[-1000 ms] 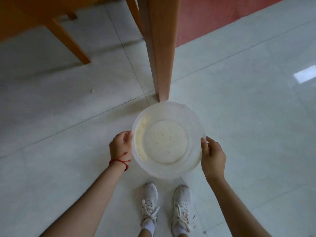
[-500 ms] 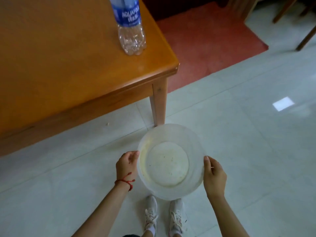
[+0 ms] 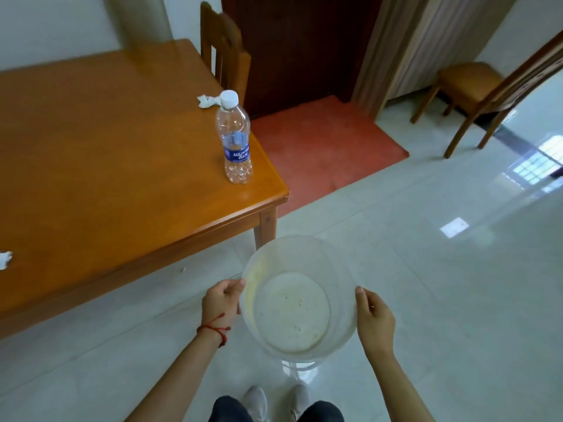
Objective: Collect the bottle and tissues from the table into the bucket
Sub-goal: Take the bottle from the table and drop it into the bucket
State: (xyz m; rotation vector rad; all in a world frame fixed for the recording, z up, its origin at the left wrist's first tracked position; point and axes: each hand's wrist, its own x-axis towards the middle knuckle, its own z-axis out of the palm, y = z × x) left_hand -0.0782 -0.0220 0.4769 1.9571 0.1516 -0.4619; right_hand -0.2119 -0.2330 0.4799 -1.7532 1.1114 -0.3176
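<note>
A tiled room with a red mat and wooden chairs lay ahead; the wooden surface (image 3: pixel 122 153) stood up and to the left of my hands, its corner leg just beyond the bucket's far rim. I held the translucent bucket (image 3: pixel 300 295) low over the floor, mouth upward, apparently so that it would be ready to receive items once carried to the surface. It contained nothing. My left hand (image 3: pixel 221 303) gripped the left rim, thumb over the edge and fingers curled down the outer wall; a red cord circled that wrist. My right hand (image 3: pixel 373 319) gripped the right rim in mirror fashion, thumb tip on the edge. Both forearms reached forward and slightly inward. The bottle (image 3: pixel 234 138) stood upright, capped, near the surface's corner, well beyond and left of my left hand. One crumpled tissue (image 3: pixel 207 101) lay just behind the bottle's cap as seen; a second tissue (image 3: pixel 5 259) lay at the frame's far left edge. None had yet been collected.
</note>
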